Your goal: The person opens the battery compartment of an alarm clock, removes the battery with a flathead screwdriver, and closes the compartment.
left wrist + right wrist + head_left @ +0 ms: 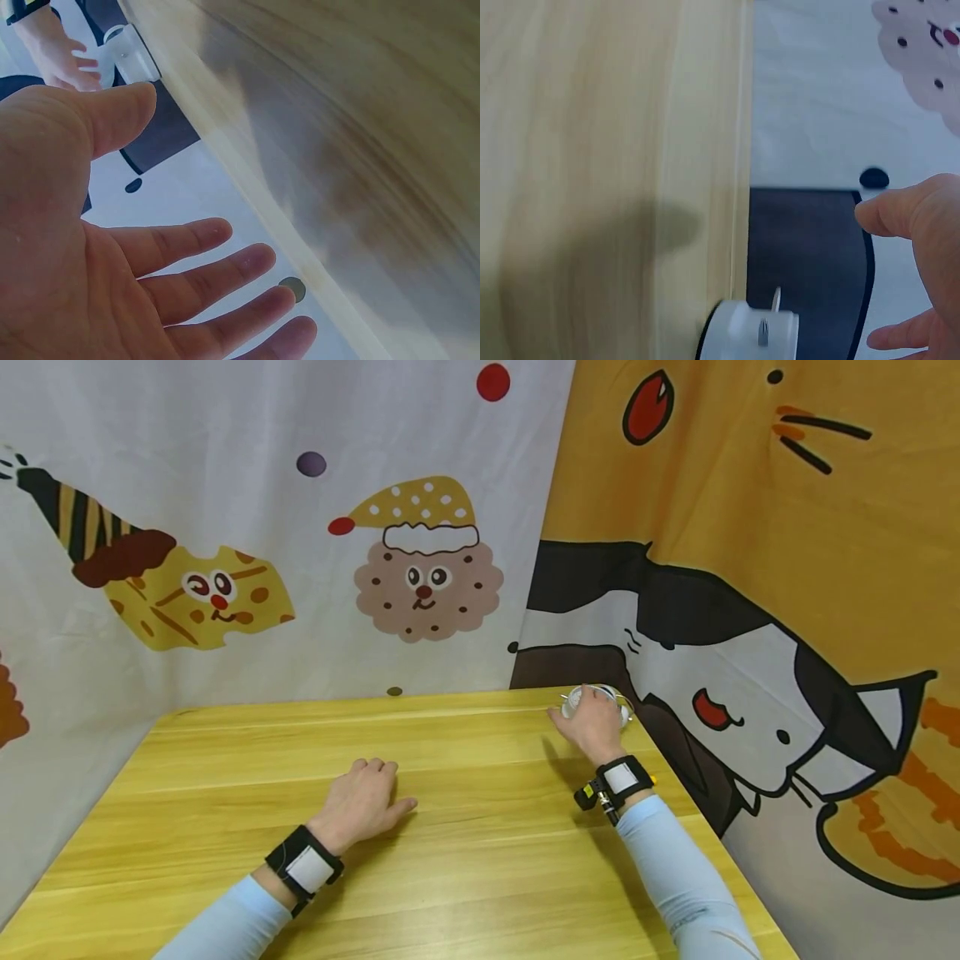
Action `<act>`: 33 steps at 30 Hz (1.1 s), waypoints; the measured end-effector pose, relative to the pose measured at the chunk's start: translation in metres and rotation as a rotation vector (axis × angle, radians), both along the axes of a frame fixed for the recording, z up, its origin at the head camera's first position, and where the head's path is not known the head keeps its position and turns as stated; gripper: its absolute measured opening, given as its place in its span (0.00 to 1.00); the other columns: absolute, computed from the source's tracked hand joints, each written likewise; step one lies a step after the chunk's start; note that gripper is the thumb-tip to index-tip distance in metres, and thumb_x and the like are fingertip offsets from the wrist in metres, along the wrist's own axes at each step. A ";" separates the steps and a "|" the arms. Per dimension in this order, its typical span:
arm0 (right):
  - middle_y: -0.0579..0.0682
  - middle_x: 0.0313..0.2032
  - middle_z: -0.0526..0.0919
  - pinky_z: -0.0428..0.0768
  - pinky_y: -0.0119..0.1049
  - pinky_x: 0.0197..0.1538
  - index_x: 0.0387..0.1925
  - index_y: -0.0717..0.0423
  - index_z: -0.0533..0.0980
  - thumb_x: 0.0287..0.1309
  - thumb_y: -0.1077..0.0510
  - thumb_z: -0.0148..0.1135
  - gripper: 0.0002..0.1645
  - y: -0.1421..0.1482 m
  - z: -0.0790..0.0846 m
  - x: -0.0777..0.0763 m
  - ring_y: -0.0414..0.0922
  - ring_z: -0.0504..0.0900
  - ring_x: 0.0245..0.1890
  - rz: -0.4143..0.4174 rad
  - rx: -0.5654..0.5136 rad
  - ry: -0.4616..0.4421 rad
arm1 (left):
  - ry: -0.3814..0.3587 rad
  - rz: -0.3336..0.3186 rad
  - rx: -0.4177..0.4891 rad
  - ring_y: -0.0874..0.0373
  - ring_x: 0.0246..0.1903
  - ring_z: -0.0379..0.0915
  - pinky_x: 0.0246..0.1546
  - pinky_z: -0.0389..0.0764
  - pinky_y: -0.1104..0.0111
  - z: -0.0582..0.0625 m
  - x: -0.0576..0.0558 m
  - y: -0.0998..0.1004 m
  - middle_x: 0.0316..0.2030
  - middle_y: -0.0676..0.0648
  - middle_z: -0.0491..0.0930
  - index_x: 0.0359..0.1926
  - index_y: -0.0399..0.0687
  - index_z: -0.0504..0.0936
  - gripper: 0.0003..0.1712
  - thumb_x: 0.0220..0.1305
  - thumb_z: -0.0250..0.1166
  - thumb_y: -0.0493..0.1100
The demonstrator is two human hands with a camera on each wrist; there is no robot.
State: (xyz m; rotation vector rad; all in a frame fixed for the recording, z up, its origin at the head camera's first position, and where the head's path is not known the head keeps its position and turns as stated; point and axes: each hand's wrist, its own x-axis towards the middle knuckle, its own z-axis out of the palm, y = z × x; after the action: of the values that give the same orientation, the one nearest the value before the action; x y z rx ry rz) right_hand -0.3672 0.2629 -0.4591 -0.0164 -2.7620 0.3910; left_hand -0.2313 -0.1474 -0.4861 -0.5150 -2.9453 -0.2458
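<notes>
At the table's far right corner stands a small white round canister point(573, 702) with thin wire at its sides; its exact kind is unclear. My right hand point(597, 727) reaches over it and covers much of it in the head view. From the right wrist, the thumb and fingers are spread apart from the canister point(751, 335), whose dark bottom rim and small metal pin show. In the left wrist view, the canister point(133, 56) looks cylindrical. My left hand point(362, 806) is palm down above the table's left-middle part, fingers relaxed and holding nothing.
A light wooden table point(480, 860) spreads beneath both hands. Cloth printed with cartoon figures point(427, 589) hangs behind it and along its right side point(750, 568). Each wrist carries a black strap; a small camera point(588, 795) shows on the right one.
</notes>
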 end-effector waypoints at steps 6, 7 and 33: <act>0.75 0.68 0.79 0.72 0.77 0.72 0.78 0.70 0.69 0.64 0.26 0.70 0.62 0.013 0.000 -0.006 0.76 0.78 0.69 -0.098 -0.028 -0.028 | 0.008 -0.009 -0.003 0.38 0.51 0.85 0.43 0.91 0.48 0.002 0.000 0.000 0.54 0.33 0.89 0.61 0.34 0.85 0.38 0.73 0.75 0.65; 0.75 0.67 0.79 0.71 0.77 0.72 0.77 0.70 0.69 0.63 0.25 0.70 0.62 0.015 0.000 -0.006 0.75 0.78 0.69 -0.111 -0.030 -0.037 | 0.010 -0.009 -0.003 0.38 0.51 0.85 0.43 0.91 0.48 0.002 0.000 0.000 0.53 0.34 0.89 0.61 0.34 0.85 0.37 0.73 0.75 0.64; 0.77 0.65 0.74 0.83 0.69 0.61 0.79 0.75 0.63 0.56 0.19 0.72 0.75 0.042 -0.027 -0.031 0.73 0.76 0.66 -0.272 -0.023 -0.193 | 0.025 0.014 0.018 0.34 0.53 0.86 0.41 0.91 0.45 -0.001 0.001 -0.001 0.62 0.29 0.85 0.61 0.34 0.86 0.41 0.72 0.73 0.69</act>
State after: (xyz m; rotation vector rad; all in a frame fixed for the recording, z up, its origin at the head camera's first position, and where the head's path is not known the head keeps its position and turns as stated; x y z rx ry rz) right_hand -0.3983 0.3052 -0.4860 -0.4524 -2.8879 0.3647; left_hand -0.2303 -0.1485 -0.4866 -0.4909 -2.9184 -0.2619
